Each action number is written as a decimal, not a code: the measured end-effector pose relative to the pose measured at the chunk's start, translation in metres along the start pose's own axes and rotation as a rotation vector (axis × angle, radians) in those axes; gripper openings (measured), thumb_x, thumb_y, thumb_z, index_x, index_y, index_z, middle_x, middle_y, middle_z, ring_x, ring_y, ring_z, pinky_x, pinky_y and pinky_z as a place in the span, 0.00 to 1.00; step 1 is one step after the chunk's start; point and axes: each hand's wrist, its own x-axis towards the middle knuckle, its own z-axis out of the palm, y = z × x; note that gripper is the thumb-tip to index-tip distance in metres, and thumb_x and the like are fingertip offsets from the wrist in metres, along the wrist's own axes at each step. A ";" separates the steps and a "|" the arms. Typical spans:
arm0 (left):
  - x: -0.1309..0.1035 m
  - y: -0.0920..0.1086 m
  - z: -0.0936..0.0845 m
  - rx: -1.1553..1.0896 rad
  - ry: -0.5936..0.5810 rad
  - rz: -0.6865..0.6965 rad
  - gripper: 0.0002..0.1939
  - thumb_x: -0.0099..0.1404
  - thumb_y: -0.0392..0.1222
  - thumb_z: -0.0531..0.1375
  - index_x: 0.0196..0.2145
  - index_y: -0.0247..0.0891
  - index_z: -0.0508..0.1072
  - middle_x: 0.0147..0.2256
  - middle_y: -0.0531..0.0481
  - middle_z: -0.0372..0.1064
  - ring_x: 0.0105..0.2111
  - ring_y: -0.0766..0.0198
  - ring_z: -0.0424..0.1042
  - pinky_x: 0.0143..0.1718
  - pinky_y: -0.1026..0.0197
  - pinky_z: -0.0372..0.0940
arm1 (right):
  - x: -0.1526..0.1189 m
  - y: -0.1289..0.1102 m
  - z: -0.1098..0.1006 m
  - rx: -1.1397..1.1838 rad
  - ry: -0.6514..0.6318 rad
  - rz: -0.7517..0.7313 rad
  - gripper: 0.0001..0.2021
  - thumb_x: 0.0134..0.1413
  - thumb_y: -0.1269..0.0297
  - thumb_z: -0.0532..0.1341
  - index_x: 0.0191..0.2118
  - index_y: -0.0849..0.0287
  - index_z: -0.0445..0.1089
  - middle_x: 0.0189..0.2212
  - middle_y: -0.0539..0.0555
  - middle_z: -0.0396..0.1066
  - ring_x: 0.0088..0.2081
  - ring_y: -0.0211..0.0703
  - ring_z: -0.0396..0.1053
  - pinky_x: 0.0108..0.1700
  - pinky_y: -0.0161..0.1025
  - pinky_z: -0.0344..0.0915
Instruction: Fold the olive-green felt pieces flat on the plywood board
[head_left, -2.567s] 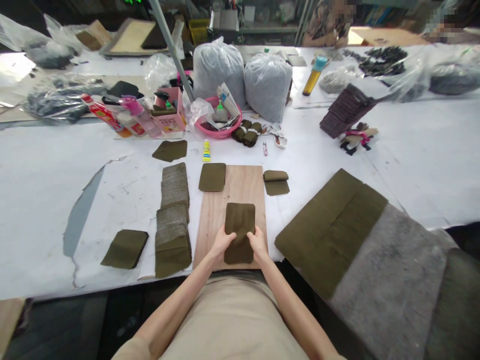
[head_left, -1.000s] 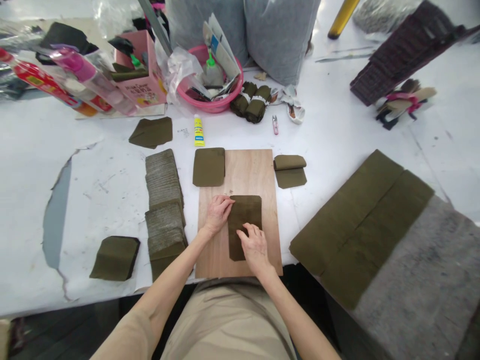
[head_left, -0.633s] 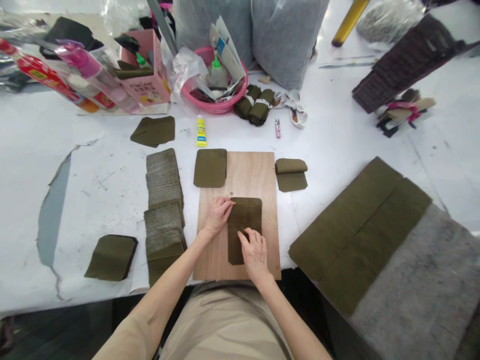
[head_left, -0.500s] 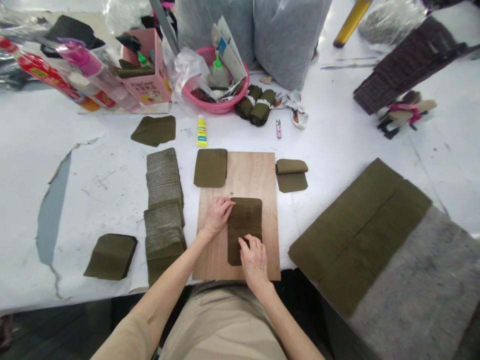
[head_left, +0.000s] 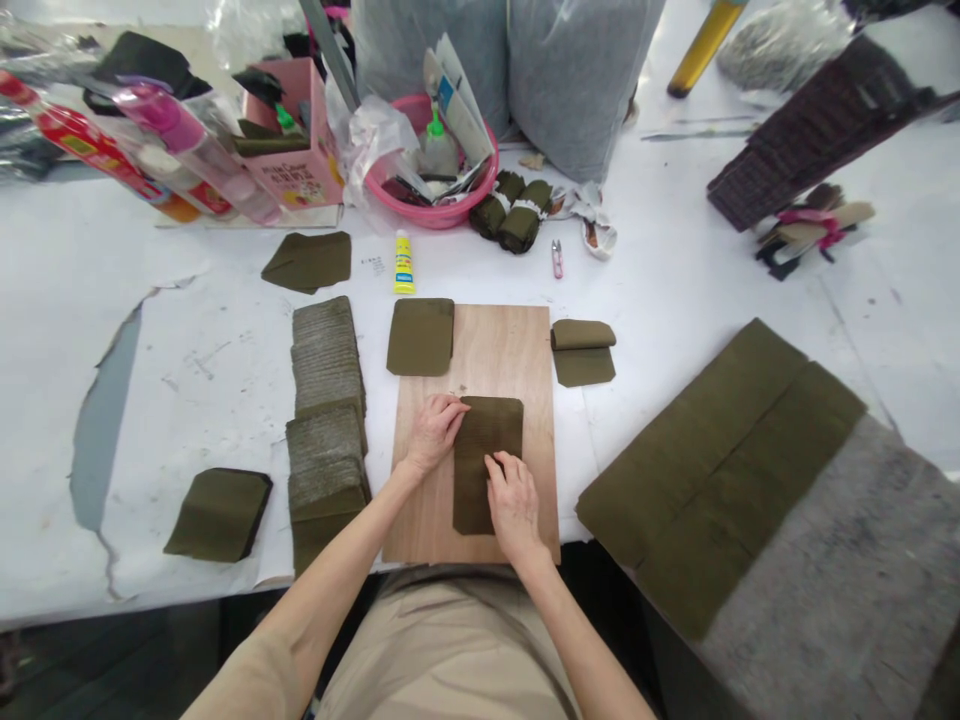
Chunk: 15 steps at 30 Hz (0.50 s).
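A dark olive fabric piece (head_left: 480, 430) with clipped corners lies flat on a wooden board (head_left: 510, 345) in front of me. My left hand (head_left: 437, 432) is closed at its upper left corner, thumb and fingertips together on the edge. Lower down, my right hand (head_left: 514, 500) rests over the right half of the piece, fingers bent and slightly apart, fingertips touching the cloth near a faint crosswise line. Another olive piece (head_left: 421, 338) overlaps the board's upper left corner. A folded olive piece (head_left: 583, 352) lies just right of the board.
Overlapping olive pieces (head_left: 328, 440) form a row left of the board, beside a small stack (head_left: 219, 514). Behind are a yellow tube (head_left: 403, 263), pink thread snips (head_left: 556, 259) and a pink basket (head_left: 450, 212). Large olive panels (head_left: 720, 470) lie at right.
My right hand has moved slightly up and to the right over the fabric piece. My left hand has stayed at the upper left corner.
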 end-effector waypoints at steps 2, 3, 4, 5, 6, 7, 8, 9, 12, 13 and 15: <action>0.000 0.000 0.000 0.002 0.001 0.001 0.10 0.68 0.37 0.51 0.40 0.40 0.72 0.40 0.45 0.68 0.44 0.58 0.65 0.46 0.53 0.62 | 0.001 0.002 -0.001 0.023 0.006 -0.007 0.21 0.55 0.79 0.53 0.54 0.59 0.66 0.49 0.60 0.67 0.51 0.47 0.63 0.53 0.46 0.64; 0.000 0.000 0.000 0.005 0.001 -0.002 0.10 0.68 0.37 0.51 0.40 0.40 0.72 0.40 0.45 0.68 0.44 0.58 0.65 0.46 0.53 0.62 | 0.002 0.002 -0.002 0.043 0.009 -0.004 0.21 0.56 0.78 0.53 0.54 0.59 0.66 0.49 0.60 0.67 0.52 0.47 0.63 0.53 0.46 0.64; 0.000 0.000 0.000 0.007 -0.001 -0.005 0.10 0.68 0.38 0.51 0.40 0.40 0.72 0.40 0.45 0.68 0.44 0.58 0.65 0.46 0.53 0.62 | 0.005 0.002 -0.003 0.064 0.010 0.004 0.20 0.56 0.77 0.53 0.54 0.59 0.66 0.49 0.60 0.67 0.52 0.47 0.63 0.53 0.46 0.64; 0.000 0.000 0.000 0.009 -0.003 -0.007 0.10 0.68 0.38 0.51 0.40 0.40 0.72 0.40 0.45 0.68 0.44 0.58 0.65 0.46 0.53 0.62 | 0.008 0.003 -0.003 0.078 0.008 0.006 0.20 0.57 0.76 0.53 0.55 0.59 0.65 0.50 0.60 0.67 0.54 0.47 0.62 0.55 0.47 0.63; 0.000 0.001 0.000 0.010 -0.006 -0.008 0.10 0.68 0.38 0.51 0.40 0.40 0.72 0.40 0.45 0.68 0.44 0.58 0.65 0.46 0.53 0.63 | 0.012 0.003 -0.003 0.083 0.008 0.002 0.20 0.58 0.74 0.53 0.56 0.60 0.63 0.52 0.60 0.65 0.56 0.47 0.60 0.56 0.47 0.61; 0.000 0.001 -0.001 0.010 -0.008 -0.009 0.10 0.68 0.37 0.51 0.40 0.40 0.72 0.40 0.45 0.68 0.44 0.58 0.64 0.46 0.53 0.63 | 0.015 0.004 -0.002 0.076 0.007 -0.012 0.21 0.59 0.73 0.53 0.58 0.61 0.62 0.55 0.61 0.63 0.58 0.48 0.57 0.58 0.48 0.59; 0.000 0.001 -0.001 0.009 -0.010 -0.009 0.10 0.68 0.37 0.51 0.40 0.40 0.72 0.40 0.45 0.68 0.44 0.58 0.64 0.46 0.53 0.63 | 0.017 0.005 -0.001 0.059 0.002 -0.037 0.22 0.59 0.72 0.54 0.59 0.62 0.59 0.58 0.61 0.61 0.61 0.49 0.54 0.60 0.49 0.57; 0.000 0.002 -0.001 0.008 -0.010 -0.008 0.10 0.68 0.37 0.51 0.40 0.40 0.72 0.40 0.45 0.67 0.44 0.58 0.65 0.46 0.53 0.63 | 0.017 0.006 0.001 0.037 -0.009 -0.066 0.24 0.59 0.71 0.54 0.61 0.64 0.57 0.60 0.61 0.58 0.63 0.49 0.50 0.62 0.50 0.55; 0.001 0.003 -0.002 0.003 -0.009 -0.005 0.10 0.68 0.37 0.51 0.40 0.40 0.71 0.40 0.46 0.67 0.44 0.58 0.64 0.46 0.54 0.63 | 0.014 0.009 0.007 -0.023 -0.041 -0.130 0.27 0.59 0.70 0.55 0.64 0.65 0.51 0.63 0.60 0.53 0.65 0.49 0.45 0.63 0.51 0.51; 0.001 0.003 -0.002 0.002 -0.008 -0.003 0.10 0.68 0.37 0.51 0.40 0.40 0.71 0.40 0.46 0.67 0.44 0.58 0.64 0.46 0.54 0.63 | 0.014 0.009 0.008 -0.033 -0.048 -0.136 0.28 0.59 0.69 0.56 0.64 0.65 0.50 0.63 0.60 0.53 0.65 0.48 0.45 0.64 0.51 0.51; 0.001 0.003 -0.002 0.002 -0.003 -0.003 0.10 0.68 0.37 0.51 0.41 0.40 0.71 0.40 0.46 0.68 0.44 0.58 0.64 0.47 0.54 0.63 | 0.017 0.009 0.010 -0.039 -0.049 -0.135 0.29 0.60 0.67 0.56 0.65 0.64 0.49 0.63 0.60 0.52 0.66 0.48 0.44 0.64 0.52 0.50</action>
